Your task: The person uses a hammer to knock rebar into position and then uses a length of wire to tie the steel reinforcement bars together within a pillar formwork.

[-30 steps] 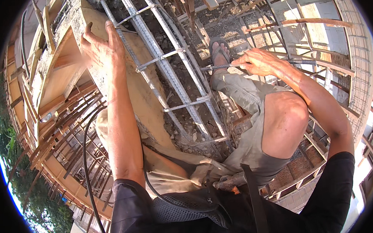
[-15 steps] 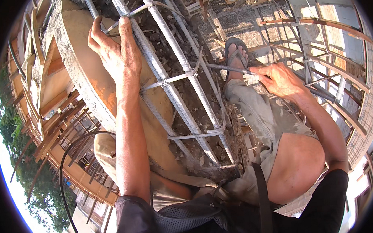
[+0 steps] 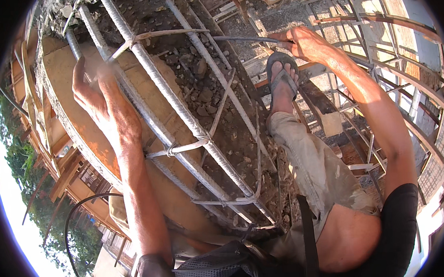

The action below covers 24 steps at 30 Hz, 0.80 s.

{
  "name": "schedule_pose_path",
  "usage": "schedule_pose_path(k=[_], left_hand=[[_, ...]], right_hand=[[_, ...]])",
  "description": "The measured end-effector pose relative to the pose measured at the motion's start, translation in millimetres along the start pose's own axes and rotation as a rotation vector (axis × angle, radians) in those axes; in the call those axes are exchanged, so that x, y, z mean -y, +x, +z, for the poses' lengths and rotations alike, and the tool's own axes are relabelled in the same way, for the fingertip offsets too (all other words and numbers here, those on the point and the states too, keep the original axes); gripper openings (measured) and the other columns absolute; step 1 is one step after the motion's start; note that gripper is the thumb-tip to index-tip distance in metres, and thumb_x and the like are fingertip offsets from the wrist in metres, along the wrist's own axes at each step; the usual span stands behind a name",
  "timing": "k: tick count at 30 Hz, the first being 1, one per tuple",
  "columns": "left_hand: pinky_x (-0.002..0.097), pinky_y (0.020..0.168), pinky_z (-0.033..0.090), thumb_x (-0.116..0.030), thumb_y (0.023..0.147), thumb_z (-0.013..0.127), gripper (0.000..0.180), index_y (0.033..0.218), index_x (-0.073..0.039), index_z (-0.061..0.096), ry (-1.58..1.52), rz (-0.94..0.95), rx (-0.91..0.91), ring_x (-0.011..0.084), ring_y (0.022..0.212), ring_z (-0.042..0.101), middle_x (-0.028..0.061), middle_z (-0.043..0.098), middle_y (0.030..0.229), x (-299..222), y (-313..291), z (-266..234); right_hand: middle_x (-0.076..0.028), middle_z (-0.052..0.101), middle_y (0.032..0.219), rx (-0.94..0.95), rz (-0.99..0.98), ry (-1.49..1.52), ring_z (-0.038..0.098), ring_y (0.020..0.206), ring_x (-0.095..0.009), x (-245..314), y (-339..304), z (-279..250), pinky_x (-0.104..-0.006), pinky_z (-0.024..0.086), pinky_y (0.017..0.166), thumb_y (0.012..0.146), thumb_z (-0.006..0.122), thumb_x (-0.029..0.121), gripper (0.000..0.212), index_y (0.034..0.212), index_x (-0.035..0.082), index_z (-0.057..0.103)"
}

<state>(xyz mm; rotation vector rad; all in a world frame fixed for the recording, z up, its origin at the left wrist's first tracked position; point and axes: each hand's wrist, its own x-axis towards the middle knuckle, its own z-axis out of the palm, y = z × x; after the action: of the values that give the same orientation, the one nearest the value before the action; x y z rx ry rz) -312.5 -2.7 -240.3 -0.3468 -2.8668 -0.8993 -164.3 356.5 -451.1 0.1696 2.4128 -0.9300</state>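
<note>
Item: rebar cage [image 3: 149,65] — ribbed bars running from upper left to lower centre, crossed by thin hoops, laid over dark soil and broken stone [image 3: 205,94].

Item: thin dark rod [image 3: 245,39], at upper centre, to the right of the cage. Lies nearly level; its left end meets the view at the cage's right side, near the end of the upper hoop [image 3: 173,32]. Whether they touch cannot be told.

Right hand [image 3: 304,46]: closed round the rod, pinching it toward its right-hand part, above the sandalled foot [image 3: 282,79].

Left hand [image 3: 109,111]: empty, two digits spread apart at the cage's upper left, over a curved tan panel [image 3: 61,81]. One digit is blurred across a bar; contact cannot be told.

Step in hand, as judged: the rod is held to the cage's right side, with the left hand placed to steady the bars opposite.

Next move, as judged: calls for a firm right-hand grip, the rod's end lined up with the hoop, and the left hand settled squarely on a bar — footing kept clear.
</note>
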Motion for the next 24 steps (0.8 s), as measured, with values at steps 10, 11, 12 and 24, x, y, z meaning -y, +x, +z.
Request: schedule_pose_path(k=[10,11,12,24], left_hand=[[0.0413,0.109,0.034,-0.045,0.101,0.053,0.061,0.147,-0.006,0.040,-0.040,-0.041,-0.042,0.0266,0.124,0.047,0.0184,0.046,0.136,0.6,-4.6,1.1],[0.0412,0.109,0.034,-0.045,0.101,0.053,0.061,0.147,-0.007,0.040,-0.020,-0.041,-0.032,0.0266,0.125,0.047,0.0183,0.046,0.137,0.5,-4.7,1.2],[0.0412,0.109,0.034,-0.045,0.101,0.053,0.061,0.147,-0.006,0.040,-0.022,-0.042,-0.034,0.0265,0.125,0.046,0.0181,0.046,0.137,0.2,-5.3,1.5],[0.0400,0.110,0.036,-0.041,0.103,0.054,0.057,0.147,-0.009,0.039,-0.021,-0.020,-0.019,0.0196,0.123,0.046,0.0099,0.047,0.132,-2.7,-3.6,-2.0]], right_hand=[[-0.014,0.074,0.087,0.269,0.032,0.088,0.067,0.083,-0.022,-35.8,-45.0,-50.0,-0.0394,0.052,0.080,0.083,0.069,0.004,0.010,0.089,-0.001,0.074],[-0.013,0.074,0.089,0.301,0.080,0.103,0.068,0.086,-0.023,-36.5,-42.2,-46.7,-0.0390,0.052,0.081,0.082,0.070,0.004,0.014,0.095,0.001,0.075],[-0.013,0.074,0.090,0.333,0.126,0.119,0.069,0.090,-0.023,-37.3,-36.4,-40.5,-0.0385,0.053,0.082,0.082,0.070,0.004,0.019,0.100,0.004,0.076],[-0.012,0.075,0.097,0.090,0.135,-0.084,0.071,0.093,-0.028,27.2,-13.4,10.0,-0.0410,0.054,0.081,0.087,0.073,0.038,0.031,0.107,0.015,0.077]])
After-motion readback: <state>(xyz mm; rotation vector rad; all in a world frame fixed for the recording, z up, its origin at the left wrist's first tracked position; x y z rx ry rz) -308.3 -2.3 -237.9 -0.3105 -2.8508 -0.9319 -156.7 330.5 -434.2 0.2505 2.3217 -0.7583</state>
